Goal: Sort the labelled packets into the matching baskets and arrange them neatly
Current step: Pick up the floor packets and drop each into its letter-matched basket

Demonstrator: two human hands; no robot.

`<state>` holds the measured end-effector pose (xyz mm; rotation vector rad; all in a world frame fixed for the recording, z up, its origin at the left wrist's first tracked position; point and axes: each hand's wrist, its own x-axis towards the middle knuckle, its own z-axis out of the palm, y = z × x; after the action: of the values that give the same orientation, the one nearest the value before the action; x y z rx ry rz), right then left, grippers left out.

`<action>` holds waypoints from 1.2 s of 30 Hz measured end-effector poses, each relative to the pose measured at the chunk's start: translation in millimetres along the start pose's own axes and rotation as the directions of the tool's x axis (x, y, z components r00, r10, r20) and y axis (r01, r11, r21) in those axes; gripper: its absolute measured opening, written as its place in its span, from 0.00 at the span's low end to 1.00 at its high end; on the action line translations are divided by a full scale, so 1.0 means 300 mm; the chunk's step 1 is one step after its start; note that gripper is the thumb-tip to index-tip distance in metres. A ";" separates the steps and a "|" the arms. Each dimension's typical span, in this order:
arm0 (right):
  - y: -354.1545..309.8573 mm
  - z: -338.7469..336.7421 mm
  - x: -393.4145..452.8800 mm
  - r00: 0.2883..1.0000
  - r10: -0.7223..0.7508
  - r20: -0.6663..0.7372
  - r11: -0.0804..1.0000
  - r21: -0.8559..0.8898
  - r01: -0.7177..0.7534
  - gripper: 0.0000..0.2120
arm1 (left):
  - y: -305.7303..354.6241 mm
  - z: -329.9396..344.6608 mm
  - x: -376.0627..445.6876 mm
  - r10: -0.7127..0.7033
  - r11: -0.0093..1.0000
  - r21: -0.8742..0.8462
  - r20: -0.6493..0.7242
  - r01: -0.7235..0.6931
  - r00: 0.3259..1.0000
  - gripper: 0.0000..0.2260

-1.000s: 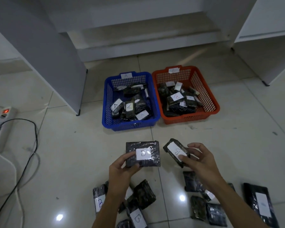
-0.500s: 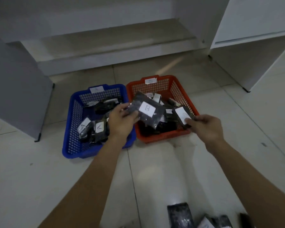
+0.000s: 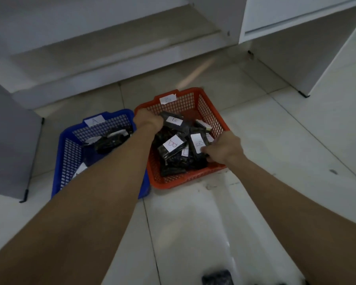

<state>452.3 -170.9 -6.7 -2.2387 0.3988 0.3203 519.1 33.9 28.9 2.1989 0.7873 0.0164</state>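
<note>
While both arms reach up to the orange basket at frame centre, beside the blue basket, the left hand grips one B packet over its far side and the right hand pinches another packet over its near right.

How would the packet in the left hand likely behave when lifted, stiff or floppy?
Probably floppy: the packet looks like thin, glossy film. Likely light, since the left hand holds it by one edge. Possibly slippery.
</note>
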 end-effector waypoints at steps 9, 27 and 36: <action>0.015 -0.104 -0.165 0.991 -0.070 -0.113 0.997 0.021 0.073 0.09 | -0.129 -0.105 -0.235 0.052 0.937 -0.345 -0.013 -0.053 0.999 0.12; 0.631 -0.103 -0.830 0.814 -0.115 0.570 0.673 -0.557 0.485 0.28 | -0.656 0.122 -1.272 -0.121 0.965 0.263 0.445 0.000 0.888 0.28; 0.664 -0.115 -0.795 0.892 -0.211 0.400 0.922 -0.221 0.317 0.22 | -0.651 0.039 -1.209 -0.158 0.986 0.012 0.387 0.166 0.908 0.26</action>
<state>159.9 -277.4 -37.1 -2.4002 -0.1700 0.6724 125.2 -73.0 -28.4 2.0173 0.7341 -0.4786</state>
